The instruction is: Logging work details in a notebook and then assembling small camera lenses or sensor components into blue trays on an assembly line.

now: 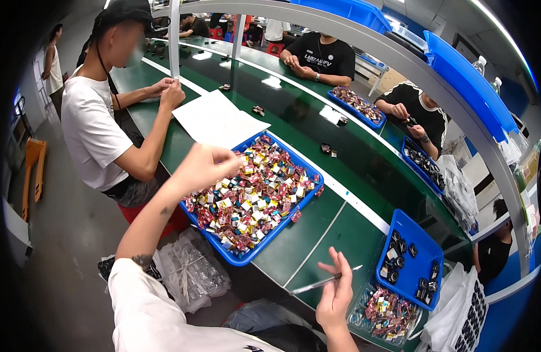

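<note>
My left hand (207,166) reaches over the upper left part of a blue tray (238,261). Its fingers are closed together in a pinch, and whatever they may hold is hidden. Heaped in that tray are many small red circuit boards (255,202) with yellow, white and blue parts. To the right, my right hand (336,293) is raised at the near edge of the green bench, some fingers pointing up. A slim pen (312,286) with a clear barrel lies across its fingers, held near the thumb.
On my right, a smaller blue tray (421,246) holds black round parts, beside a clear bag of boards (390,311). White sheets (217,120) lie beyond the big tray. A co-worker (100,117) stands left; others work across the green conveyor (294,114). A metal frame (364,36) arches overhead.
</note>
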`<state>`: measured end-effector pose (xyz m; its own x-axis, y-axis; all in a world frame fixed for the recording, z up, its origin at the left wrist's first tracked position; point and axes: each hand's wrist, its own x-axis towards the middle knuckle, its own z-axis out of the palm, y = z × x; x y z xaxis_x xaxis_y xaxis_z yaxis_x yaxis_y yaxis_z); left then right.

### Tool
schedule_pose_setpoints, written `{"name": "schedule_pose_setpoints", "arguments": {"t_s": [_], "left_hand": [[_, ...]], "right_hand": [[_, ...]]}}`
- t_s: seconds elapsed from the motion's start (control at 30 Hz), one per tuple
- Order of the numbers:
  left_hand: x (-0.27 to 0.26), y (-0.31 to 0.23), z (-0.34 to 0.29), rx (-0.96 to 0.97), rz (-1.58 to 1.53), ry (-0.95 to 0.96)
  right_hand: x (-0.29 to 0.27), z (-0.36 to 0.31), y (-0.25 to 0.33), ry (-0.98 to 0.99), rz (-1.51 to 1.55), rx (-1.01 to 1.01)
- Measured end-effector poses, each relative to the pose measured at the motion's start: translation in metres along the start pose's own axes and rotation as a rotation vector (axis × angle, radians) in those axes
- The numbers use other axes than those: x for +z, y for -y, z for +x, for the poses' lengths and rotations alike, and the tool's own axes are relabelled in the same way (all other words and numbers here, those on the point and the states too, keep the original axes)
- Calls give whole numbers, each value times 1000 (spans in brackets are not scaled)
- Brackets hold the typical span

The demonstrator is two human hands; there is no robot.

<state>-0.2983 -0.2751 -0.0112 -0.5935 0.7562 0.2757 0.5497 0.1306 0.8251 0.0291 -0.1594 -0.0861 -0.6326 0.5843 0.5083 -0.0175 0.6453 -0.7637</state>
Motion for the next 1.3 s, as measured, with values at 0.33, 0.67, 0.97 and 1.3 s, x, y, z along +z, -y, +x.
{"name": "schedule_pose_setpoints", "arguments": {"t_s": [0.33,0.67,0.97,1.3], "left_hand": [[57,-65,-89,333,107,352],[16,21,3,229,536,-211],[-43,207,100,-200,861,-193],[-67,181,103,293,971,-293]], "right_hand": [[57,44,28,-10,-48,-183],[16,25,29,191,-21,-7],[-90,-48,18,174,18,57],[-166,-90,4,5,-156,-39]]}}
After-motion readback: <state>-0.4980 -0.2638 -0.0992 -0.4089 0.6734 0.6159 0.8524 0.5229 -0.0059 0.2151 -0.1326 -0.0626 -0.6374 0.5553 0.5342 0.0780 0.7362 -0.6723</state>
